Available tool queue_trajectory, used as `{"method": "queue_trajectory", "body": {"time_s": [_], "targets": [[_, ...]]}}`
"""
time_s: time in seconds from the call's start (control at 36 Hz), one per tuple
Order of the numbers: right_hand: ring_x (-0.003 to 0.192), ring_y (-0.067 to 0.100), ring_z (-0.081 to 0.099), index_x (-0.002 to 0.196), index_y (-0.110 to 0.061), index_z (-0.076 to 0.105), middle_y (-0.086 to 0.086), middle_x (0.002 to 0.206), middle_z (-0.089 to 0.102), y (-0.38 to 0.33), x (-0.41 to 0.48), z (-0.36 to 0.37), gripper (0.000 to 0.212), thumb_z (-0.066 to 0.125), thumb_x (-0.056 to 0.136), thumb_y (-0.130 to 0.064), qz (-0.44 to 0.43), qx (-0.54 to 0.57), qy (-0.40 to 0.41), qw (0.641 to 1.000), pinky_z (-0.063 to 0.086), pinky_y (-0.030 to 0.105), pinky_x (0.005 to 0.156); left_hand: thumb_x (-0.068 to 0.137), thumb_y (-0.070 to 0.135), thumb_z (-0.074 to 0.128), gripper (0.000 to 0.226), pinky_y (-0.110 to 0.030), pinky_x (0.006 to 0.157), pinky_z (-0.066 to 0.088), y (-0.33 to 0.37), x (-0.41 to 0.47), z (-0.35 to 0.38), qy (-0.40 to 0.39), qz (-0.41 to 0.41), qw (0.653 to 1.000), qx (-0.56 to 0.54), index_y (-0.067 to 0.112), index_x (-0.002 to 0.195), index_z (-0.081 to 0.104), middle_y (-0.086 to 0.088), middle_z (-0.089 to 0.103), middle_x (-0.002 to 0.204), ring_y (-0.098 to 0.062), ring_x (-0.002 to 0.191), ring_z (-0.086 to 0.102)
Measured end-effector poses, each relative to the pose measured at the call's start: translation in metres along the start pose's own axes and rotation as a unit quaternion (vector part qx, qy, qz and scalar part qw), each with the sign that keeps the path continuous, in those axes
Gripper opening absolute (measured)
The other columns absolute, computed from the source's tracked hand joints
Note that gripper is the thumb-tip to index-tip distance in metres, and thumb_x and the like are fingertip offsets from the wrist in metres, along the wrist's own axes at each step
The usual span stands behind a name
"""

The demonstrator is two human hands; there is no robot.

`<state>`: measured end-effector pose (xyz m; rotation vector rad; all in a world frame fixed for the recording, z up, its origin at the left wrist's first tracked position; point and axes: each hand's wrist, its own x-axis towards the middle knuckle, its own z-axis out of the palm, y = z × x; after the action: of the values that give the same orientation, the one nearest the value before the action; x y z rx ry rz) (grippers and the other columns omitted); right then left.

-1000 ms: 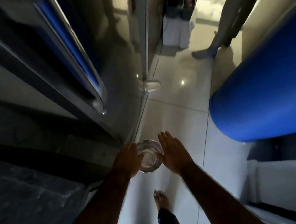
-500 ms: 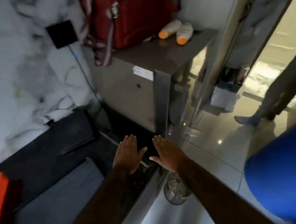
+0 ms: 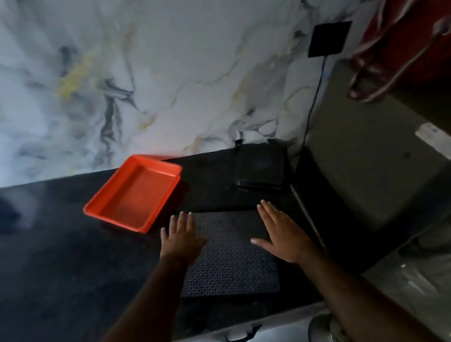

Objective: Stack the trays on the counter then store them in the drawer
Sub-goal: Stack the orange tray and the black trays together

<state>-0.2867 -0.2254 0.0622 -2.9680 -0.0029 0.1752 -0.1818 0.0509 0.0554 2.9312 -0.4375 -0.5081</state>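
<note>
Trays lie on the dark table before you: a black textured tray sits between your hands, left hand and right hand both flat, fingers spread, holding nothing. Just beyond your left hand rests the orange tray; beyond your right, a smaller black tray against the marble wall.

Left hand and right hand bare, no rings or watch seen; both forearms unsleeved to frame edge.
</note>
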Motion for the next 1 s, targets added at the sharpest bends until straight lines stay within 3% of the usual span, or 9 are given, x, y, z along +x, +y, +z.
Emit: {"method": "queue_trajectory", "body": {"time_s": [0.08, 0.14, 0.25, 0.33, 0.44, 0.58, 0.75, 0.86, 1.0], "targets": [[0.157, 0.022, 0.006, 0.159, -0.013, 0.001, 0.007, 0.170, 0.001, -0.008, 0.004, 0.014, 0.104, 0.043, 0.087, -0.075, 0.029, 0.029, 0.000, 0.999, 0.021, 0.037, 0.125, 0.087, 0.065, 0.052, 0.101, -0.057, 0.120, 0.014, -0.038, -0.012, 0.011, -0.073, -0.116, 0.989, -0.051, 0.019, 0.158, -0.004, -0.006, -0.005, 0.168, -0.034, 0.153, 0.000], [0.155, 0.027, 0.017, 0.159, -0.009, 0.005, 0.013, 0.168, 0.009, -0.012, 0.004, 0.027, 0.100, 0.054, 0.090, -0.062, 0.097, 0.047, -0.008, 0.994, 0.025, 0.037, 0.124, 0.089, 0.052, 0.059, 0.099, -0.054, 0.119, 0.025, -0.057, -0.021, 0.020, -0.090, -0.162, 0.979, -0.090, 0.011, 0.157, 0.000, -0.014, 0.007, 0.166, -0.039, 0.150, 0.015], [0.139, 0.035, 0.044, 0.151, -0.001, 0.030, 0.019, 0.153, 0.039, -0.014, 0.003, 0.039, 0.077, 0.064, 0.092, -0.037, 0.242, 0.068, -0.075, 0.965, 0.041, 0.042, 0.114, 0.090, 0.026, 0.063, 0.060, -0.042, 0.106, 0.044, -0.079, -0.038, 0.034, -0.062, -0.171, 0.978, -0.105, -0.001, 0.140, 0.045, -0.022, 0.053, 0.140, -0.036, 0.128, 0.054], [0.123, 0.037, 0.057, 0.130, -0.004, 0.052, 0.020, 0.134, 0.056, -0.011, 0.005, 0.041, 0.044, 0.062, 0.090, -0.017, 0.239, 0.105, -0.115, 0.958, 0.051, 0.043, 0.102, 0.089, 0.012, 0.056, 0.031, -0.041, 0.093, 0.051, -0.082, -0.049, 0.040, -0.023, -0.169, 0.980, -0.101, 0.004, 0.116, 0.069, -0.020, 0.071, 0.116, -0.036, 0.110, 0.066], [0.119, 0.038, 0.060, 0.128, -0.008, 0.052, 0.019, 0.127, 0.062, -0.009, 0.007, 0.039, 0.039, 0.058, 0.090, -0.008, 0.227, 0.092, -0.110, 0.963, 0.053, 0.044, 0.100, 0.085, 0.004, 0.058, 0.024, -0.042, 0.085, 0.055, -0.081, -0.063, 0.046, -0.028, -0.210, 0.972, -0.102, 0.001, 0.104, 0.073, -0.022, 0.075, 0.102, -0.037, 0.101, 0.070], [0.107, 0.036, 0.066, 0.124, -0.011, 0.048, 0.018, 0.117, 0.065, -0.007, 0.002, 0.036, 0.035, 0.051, 0.090, -0.005, 0.216, 0.048, -0.120, 0.968, 0.057, 0.043, 0.089, 0.078, 0.017, 0.069, 0.030, -0.039, 0.085, 0.056, -0.086, -0.075, 0.047, -0.079, -0.203, 0.971, -0.094, 0.008, 0.107, 0.070, -0.017, 0.075, 0.107, -0.033, 0.106, 0.069], [0.114, 0.031, 0.063, 0.135, -0.013, 0.043, 0.013, 0.127, 0.060, -0.011, 0.006, 0.035, 0.053, 0.061, 0.086, -0.015, 0.207, -0.010, -0.104, 0.973, 0.056, 0.041, 0.094, 0.072, 0.052, 0.072, 0.046, -0.032, 0.081, 0.056, -0.103, -0.076, 0.042, -0.139, -0.199, 0.965, -0.099, 0.015, 0.099, 0.073, -0.007, 0.075, 0.105, -0.026, 0.097, 0.070], [0.130, 0.028, 0.051, 0.150, -0.012, 0.033, 0.010, 0.142, 0.051, -0.034, 0.036, 0.026, 0.078, 0.069, 0.085, -0.037, 0.154, -0.034, -0.037, 0.987, 0.049, 0.038, 0.104, 0.068, 0.075, 0.060, 0.056, -0.027, 0.063, 0.050, -0.122, -0.066, 0.020, -0.051, -0.261, 0.947, -0.182, 0.019, 0.064, 0.067, 0.001, 0.066, 0.070, -0.017, 0.064, 0.062], [0.139, 0.026, 0.046, 0.153, -0.014, 0.034, 0.009, 0.153, 0.044, -0.092, 0.109, 0.021, 0.076, 0.067, 0.089, -0.041, 0.114, 0.095, -0.080, 0.986, 0.039, 0.039, 0.113, 0.081, 0.066, 0.055, 0.050, -0.032, 0.064, 0.054, -0.152, -0.027, -0.008, 0.070, -0.242, 0.940, -0.229, 0.019, 0.075, 0.069, 0.000, 0.071, 0.074, -0.022, 0.074, 0.069]]}}
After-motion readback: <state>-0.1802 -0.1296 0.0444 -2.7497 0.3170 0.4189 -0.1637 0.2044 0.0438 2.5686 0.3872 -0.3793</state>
